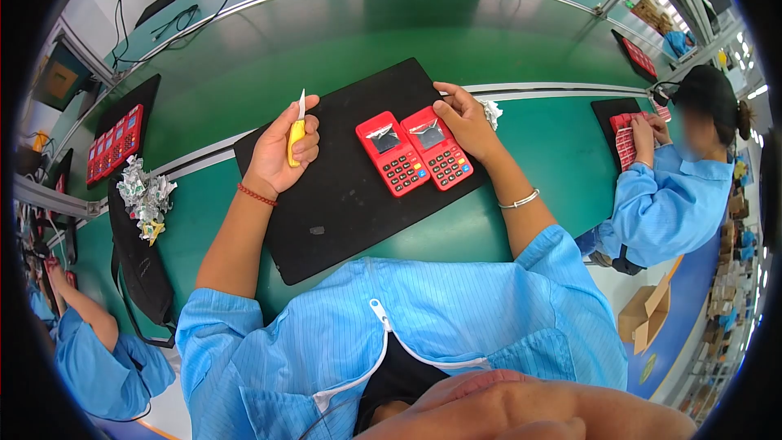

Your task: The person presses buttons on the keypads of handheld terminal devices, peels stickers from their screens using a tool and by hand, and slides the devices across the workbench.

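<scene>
My left hand [283,149] is closed round the yellow handle of a utility knife [296,144], its blade pointing up, above the left part of a black mat [342,228]. Two red card payment terminals [392,155] lie face up side by side on the mat, with dark keys and screens that carry shiny, wrinkled film. My right hand [468,121] is at the upper right corner of the right terminal [440,151], its thumb against the edge and the other fingers curled beyond it. Part of that grip is hidden.
Crumpled film scraps [147,195] lie at the left by a black bag [140,261]; another scrap [492,114] is behind my right hand. Several red terminals [114,145] stand at the far left. A co-worker [664,187] handles red items at the right. A metal rail [554,90] crosses the green table.
</scene>
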A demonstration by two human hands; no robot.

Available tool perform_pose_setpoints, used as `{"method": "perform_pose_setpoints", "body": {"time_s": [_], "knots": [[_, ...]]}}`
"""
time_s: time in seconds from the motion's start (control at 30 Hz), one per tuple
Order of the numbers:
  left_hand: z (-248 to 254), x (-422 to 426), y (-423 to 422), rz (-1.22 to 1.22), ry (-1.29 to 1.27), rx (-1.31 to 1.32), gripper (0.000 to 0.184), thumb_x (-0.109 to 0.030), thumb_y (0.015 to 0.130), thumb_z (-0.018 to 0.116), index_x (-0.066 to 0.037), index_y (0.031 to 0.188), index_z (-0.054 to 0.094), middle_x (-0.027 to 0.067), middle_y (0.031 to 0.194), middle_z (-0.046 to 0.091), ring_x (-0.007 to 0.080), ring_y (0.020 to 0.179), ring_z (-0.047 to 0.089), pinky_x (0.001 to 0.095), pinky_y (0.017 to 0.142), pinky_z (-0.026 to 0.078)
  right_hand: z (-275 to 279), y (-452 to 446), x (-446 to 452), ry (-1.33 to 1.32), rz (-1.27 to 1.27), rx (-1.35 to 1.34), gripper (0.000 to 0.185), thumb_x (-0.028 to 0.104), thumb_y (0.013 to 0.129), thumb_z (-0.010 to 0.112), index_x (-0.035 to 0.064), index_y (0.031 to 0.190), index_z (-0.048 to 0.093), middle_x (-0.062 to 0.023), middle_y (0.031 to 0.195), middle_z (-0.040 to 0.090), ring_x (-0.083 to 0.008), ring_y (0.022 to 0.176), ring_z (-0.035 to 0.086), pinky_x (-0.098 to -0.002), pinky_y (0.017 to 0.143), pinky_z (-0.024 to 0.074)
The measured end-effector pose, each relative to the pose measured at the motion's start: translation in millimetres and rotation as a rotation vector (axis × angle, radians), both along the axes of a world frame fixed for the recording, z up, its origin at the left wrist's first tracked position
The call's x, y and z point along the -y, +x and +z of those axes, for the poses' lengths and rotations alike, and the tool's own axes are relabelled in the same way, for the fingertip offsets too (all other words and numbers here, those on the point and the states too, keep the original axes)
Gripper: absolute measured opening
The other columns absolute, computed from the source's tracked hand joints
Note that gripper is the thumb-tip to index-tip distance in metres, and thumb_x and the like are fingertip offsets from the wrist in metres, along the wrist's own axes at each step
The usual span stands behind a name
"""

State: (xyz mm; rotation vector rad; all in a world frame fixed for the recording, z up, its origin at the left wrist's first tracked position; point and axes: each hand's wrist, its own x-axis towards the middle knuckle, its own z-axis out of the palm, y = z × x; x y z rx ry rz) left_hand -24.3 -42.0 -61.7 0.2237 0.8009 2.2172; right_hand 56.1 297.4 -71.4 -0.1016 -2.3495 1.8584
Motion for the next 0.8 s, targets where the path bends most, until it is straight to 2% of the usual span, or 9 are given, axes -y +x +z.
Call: {"method": "perform_pose_setpoints", "body": {"time_s": [0.2, 0.8], "knots": [[0.8, -0.1, 0.1, -0.001, 0.002, 0.001, 0.034, -0.032, 0.108, 0.048, -0.007, 0.13, 0.057, 0.0012, 0.088, 0.06, 0.0058, 0.055, 0.043, 0.0223, 0.051, 0.036, -3.7, -1.7, -2.0, -0.016, 0.017, -0.021, 0.047, 0.02, 0.101, 0.065, 0.0011, 0.141, 0.051, -0.0031, 0.097, 0.065, -0.0077, 0.087, 0.06, -0.0253, 0.08, 0.0508], [0.0, -0.9, 0.8, -0.002, 0.001, -0.005, 0.034, -0.032, 0.108, 0.048, -0.007, 0.13, 0.057, 0.0013, 0.088, 0.06, 0.0058, 0.056, 0.043, 0.0223, 0.051, 0.036, -2.3, -1.0, -2.2, -0.016, 0.02, -0.016, 0.045, 0.019, 0.1, 0.065, 0.0016, 0.139, 0.053, -0.0029, 0.098, 0.065, -0.0079, 0.088, 0.06, -0.0254, 0.081, 0.0513]]}}
